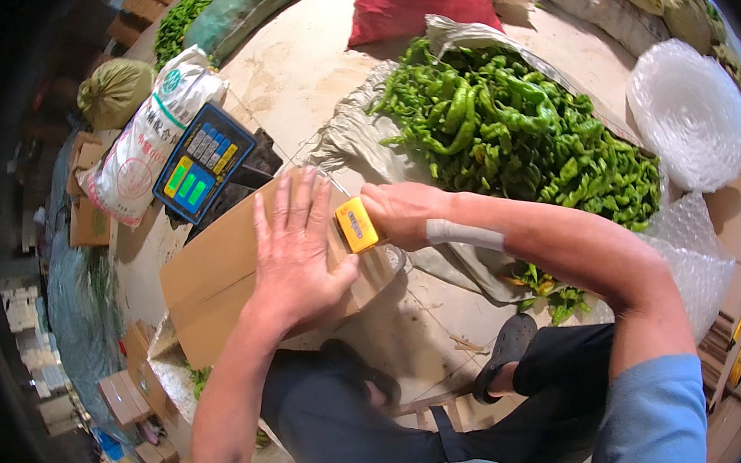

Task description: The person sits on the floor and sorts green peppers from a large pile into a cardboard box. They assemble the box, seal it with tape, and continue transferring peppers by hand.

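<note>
A closed cardboard box (209, 290) sits tilted in the view before me. My left hand (300, 249) lies flat on its top, fingers spread, holding nothing. At the box's right end, my right hand (395, 214) is closed around a yellow tool (356, 225), which looks like a packing tape dispenser; its lower part is hidden by the hand. Just beyond the box's upper left edge stands a digital scale's display panel (203, 163) with lit green readouts. Past my right forearm a large heap of green peppers (490, 117) lies on an opened woven sack (377, 141).
A white printed sack (156, 136) and a tied olive sack (115, 94) stand at the left. Farther off are a green sack (251, 6) and a red sack (421, 7). Bubble wrap (689, 116) and cardboard (740, 215) are at the right. My shod foot (508, 353) rests below the peppers.
</note>
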`<state>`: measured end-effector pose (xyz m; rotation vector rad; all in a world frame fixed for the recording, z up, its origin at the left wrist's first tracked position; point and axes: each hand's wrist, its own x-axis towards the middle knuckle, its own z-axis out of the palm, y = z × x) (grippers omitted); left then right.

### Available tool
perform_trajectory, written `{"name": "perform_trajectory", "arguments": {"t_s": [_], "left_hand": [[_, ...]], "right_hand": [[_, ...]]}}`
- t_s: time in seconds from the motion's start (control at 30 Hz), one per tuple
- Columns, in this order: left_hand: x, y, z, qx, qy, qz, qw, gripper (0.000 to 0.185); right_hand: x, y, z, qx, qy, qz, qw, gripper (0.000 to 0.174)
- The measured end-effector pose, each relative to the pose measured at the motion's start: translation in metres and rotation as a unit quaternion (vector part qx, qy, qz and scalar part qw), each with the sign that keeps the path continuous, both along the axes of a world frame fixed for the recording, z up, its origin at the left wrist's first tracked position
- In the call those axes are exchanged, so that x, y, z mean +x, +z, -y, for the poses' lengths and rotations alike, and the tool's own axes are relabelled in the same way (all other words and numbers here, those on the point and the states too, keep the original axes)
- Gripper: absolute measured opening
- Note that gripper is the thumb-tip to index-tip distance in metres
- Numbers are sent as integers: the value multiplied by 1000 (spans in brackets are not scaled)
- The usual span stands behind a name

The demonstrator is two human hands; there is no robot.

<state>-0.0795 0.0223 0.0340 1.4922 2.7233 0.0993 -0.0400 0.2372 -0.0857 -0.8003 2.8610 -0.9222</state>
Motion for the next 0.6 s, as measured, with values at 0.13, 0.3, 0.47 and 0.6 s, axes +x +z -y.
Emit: {"name": "perform_trajectory", "arguments": {"t_s": [0.13, 0.3, 0.47, 0.6], "left_hand": [[3, 8, 0, -16, 4, 0, 1000, 86], [-3, -1, 2, 11, -6, 22, 1000, 78], [-3, 0, 3, 14, -4, 20, 1000, 73], [-6, -5, -13, 21, -45, -4, 999, 72]], "right_hand": [[1, -44, 12, 113, -36, 70, 990, 41], [-2, -54, 20, 205, -53, 79, 974, 28], [-38, -67, 73, 507, 100, 182, 837, 41], [-32, -161, 56, 555, 112, 173, 806, 42]]}}
